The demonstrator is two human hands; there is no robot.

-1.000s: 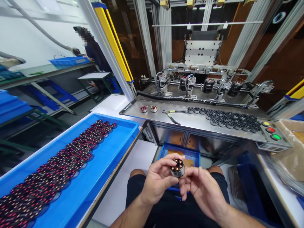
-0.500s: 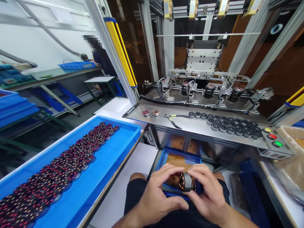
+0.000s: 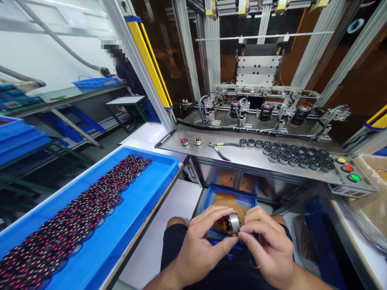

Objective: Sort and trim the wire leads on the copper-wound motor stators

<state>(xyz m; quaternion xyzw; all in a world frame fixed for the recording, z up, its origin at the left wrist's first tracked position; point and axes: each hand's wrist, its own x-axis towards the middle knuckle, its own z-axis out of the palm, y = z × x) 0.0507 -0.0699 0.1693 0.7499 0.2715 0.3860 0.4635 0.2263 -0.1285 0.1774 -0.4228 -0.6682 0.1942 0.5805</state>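
Note:
Above my lap, my left hand (image 3: 201,243) grips a wound motor stator (image 3: 234,221) between thumb and fingers. Its outer ring is silver and faces right; the dark windings inside face left. My right hand (image 3: 269,241) is closed at the stator's lower right side, thumb and forefinger pinching a thin copper-coloured wire. Part of that wire shows below the right fingers. Under both hands is a blue bin (image 3: 254,201) with brown sheet material in it.
On the left, a blue tray (image 3: 157,193) carries rows of wound stators (image 3: 78,213). The steel bench holds two stators (image 3: 191,141), pliers (image 3: 219,151) and many black cores (image 3: 299,155). Beyond stands a winding machine (image 3: 258,70), with push buttons (image 3: 348,169) at right. A person (image 3: 130,74) sits far left.
The stator has turned so its silver ring shows more. My right fingers have shifted from around its right side to a pinch on the wire; my left thumb has closed against the stator.

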